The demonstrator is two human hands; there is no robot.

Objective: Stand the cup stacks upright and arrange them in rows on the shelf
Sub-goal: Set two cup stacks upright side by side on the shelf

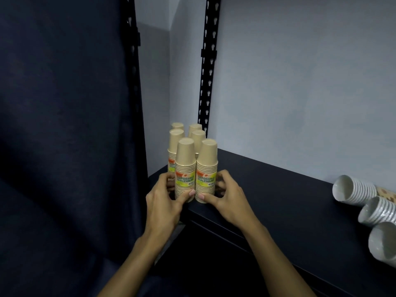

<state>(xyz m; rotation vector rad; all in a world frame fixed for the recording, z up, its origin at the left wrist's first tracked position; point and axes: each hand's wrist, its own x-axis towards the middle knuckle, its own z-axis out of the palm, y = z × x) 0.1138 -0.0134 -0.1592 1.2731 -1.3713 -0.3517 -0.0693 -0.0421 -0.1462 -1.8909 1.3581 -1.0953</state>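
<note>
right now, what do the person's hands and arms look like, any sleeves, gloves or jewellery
Both are bare. The left hand and right hand wear no gloves, and no rings or watch show. The forearms are uncovered down to the bottom edge of the picture, so no sleeve is in view. The short, unpainted thumbnails look pale.

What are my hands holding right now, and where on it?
Each hand holds a front cup stack near its base: left hand the left stack, right hand the right stack.
</note>
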